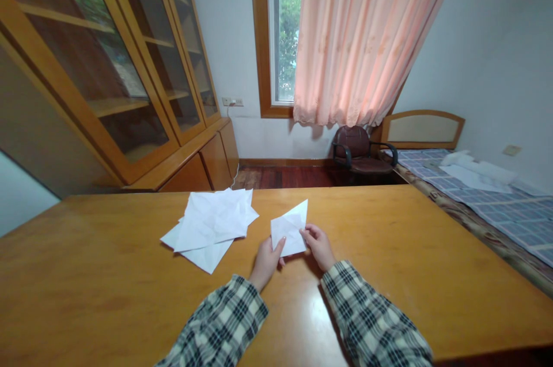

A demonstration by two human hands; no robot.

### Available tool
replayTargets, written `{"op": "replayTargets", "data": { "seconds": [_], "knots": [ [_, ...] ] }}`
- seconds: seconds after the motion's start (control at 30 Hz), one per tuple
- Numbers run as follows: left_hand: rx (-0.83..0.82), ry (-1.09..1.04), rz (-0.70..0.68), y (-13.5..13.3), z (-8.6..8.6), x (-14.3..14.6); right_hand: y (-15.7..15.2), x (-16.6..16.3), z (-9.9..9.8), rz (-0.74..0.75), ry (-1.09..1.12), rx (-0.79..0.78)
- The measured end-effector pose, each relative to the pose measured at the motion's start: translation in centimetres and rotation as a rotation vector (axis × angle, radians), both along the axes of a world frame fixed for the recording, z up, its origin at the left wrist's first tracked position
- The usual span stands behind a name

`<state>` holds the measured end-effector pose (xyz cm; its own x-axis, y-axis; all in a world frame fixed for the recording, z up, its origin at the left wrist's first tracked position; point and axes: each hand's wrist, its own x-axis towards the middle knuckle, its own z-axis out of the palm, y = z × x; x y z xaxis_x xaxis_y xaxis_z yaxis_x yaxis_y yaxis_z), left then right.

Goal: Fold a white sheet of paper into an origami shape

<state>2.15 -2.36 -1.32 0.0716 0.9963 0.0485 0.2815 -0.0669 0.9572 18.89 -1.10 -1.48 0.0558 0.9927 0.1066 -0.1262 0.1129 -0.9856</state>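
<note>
A small folded sheet of white paper (290, 233) is held between both hands, just above the wooden table. One pointed flap of it sticks up at the top right. My left hand (266, 258) grips its lower left side, thumb on top and the other fingers mostly hidden underneath. At the right edge, my right hand (318, 245) pinches the paper between thumb and fingers. Left of the hands lies a loose pile of creased white paper sheets (213, 220), overlapping at different angles.
The wooden table (108, 298) spans the foreground. Beyond its far edge stand a brown armchair (358, 151) and, at right, a bed (475, 194) with white material on it. A glass-door cabinet (142, 67) rises at left. A pink curtain (358, 33) partly covers the window.
</note>
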Motion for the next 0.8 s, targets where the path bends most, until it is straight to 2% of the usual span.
{"op": "replayTargets", "data": {
  "seconds": [0.2,0.37,0.6,0.8],
  "knots": [
    [-0.015,0.034,-0.062,0.1,-0.3,-0.1,-0.1,0.1,0.6,-0.032,0.010,0.028],
    [0.102,0.118,-0.147,-0.2,0.0,-0.4,0.1,0.7,0.9,-0.087,-0.006,0.008],
    [0.137,-0.047,-0.042,0.4,0.6,-1.0,0.5,1.1,0.2,-0.054,-0.087,0.017],
    [0.158,-0.039,-0.059,1.2,-0.4,-1.4,0.4,0.5,-0.4,0.020,-0.273,0.061]
  ]
}}
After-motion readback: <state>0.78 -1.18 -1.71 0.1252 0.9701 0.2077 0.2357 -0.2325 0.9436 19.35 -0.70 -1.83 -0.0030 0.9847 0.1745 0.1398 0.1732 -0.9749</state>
